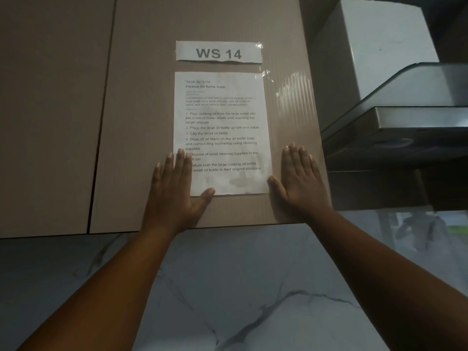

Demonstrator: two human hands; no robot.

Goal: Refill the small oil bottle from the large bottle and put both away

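Neither oil bottle in view. Left hand pressed flat on the lower left corner of the printed task sheet, fingers straight and close together over the start of the last lines, thumb splayed along the sheet's bottom edge, holding nothing. Right hand flat on the cabinet door just beside the sheet's lower right corner, fingers straight and slightly spread, thumb tip near the paper's edge, holding nothing. Sheet taped to the brown door, headed "Finalize Oil Bottle Refill", with numbered steps below. Above the sheet, apart from it, a taped strip label reading "WS 14". Left of the sheet, a dark vertical seam between door panels. Right of the sheet, a steel range hood with a pale duct above. Below the sheet, past the door's lower edge, a white marble surface with grey veins, crossed by both forearms.
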